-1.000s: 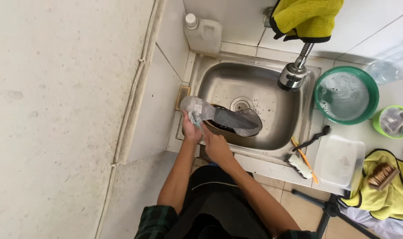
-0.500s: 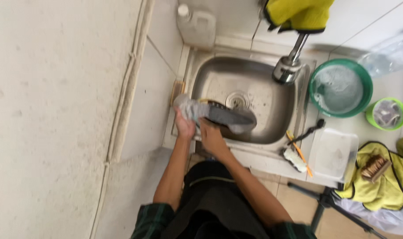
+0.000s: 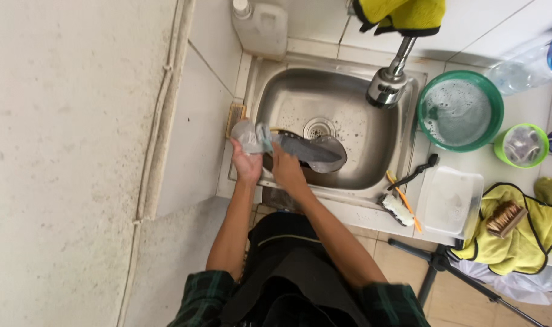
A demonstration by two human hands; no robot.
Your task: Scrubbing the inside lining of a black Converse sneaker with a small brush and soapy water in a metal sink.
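Over the near edge of the steel sink (image 3: 360, 109), the left hand (image 3: 247, 162) is clamped on the heel end of a grey shoe (image 3: 300, 148), fingers wrapped round it. The right hand (image 3: 286, 171) presses down on the shoe's middle, closed against it. Done well, the left grip stays firm while the right works along the upper, keeping the shoe above the basin. It looks wet, dark-soled and pale grey, its toe pointing toward the drain (image 3: 318, 127).
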